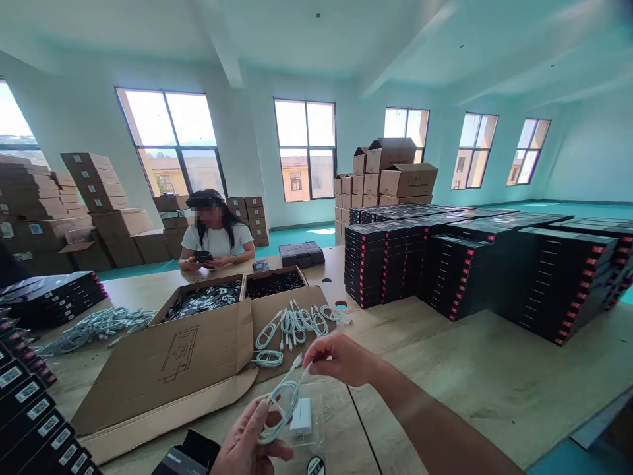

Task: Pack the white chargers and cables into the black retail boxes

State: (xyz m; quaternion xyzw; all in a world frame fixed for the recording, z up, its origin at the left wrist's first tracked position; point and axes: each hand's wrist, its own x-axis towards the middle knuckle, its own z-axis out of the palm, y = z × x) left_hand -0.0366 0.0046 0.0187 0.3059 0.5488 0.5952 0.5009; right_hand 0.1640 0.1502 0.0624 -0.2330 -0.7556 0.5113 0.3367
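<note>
My left hand holds a coiled white charging cable between thumb and fingers, low in the middle of the head view. One plug of the cable sticks up from the coil. Just above it, my right hand pinches a strand of the same cable near its end; the tip is mostly hidden by the fingers. Under the cable, a white charger sits in a clear plastic tray. A round black-and-white piece lies at the bottom edge. Beside my left hand is an open black box.
Several coiled cables lie on a cardboard flap. Beyond it, two cartons hold small dark pieces. Stacked black boxes stand on the right, more boxes at left. Across the table sits a person holding a phone.
</note>
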